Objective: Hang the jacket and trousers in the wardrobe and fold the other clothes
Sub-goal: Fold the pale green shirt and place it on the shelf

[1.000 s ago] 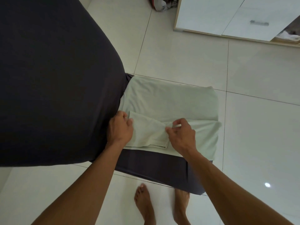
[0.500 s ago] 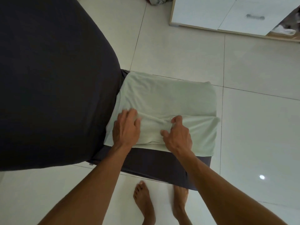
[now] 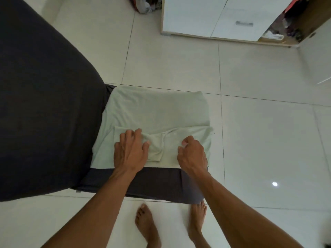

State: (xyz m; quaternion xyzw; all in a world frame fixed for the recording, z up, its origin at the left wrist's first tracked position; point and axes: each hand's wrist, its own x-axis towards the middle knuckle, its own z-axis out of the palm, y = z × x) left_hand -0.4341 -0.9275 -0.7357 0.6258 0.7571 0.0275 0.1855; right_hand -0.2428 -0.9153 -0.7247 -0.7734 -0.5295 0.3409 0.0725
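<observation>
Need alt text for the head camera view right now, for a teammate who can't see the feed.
Seen from above, a person's left hand presses flat on a pale green garment while the right hand pinches a fold of it. The garment lies half folded on a dark cloth spread on the white tiled floor, with a white wardrobe behind and bare feet below.

Left hand [image 3: 131, 153] now flat on the pale green garment [image 3: 155, 111], no longer gripping; folded sleeve flap narrower.
</observation>
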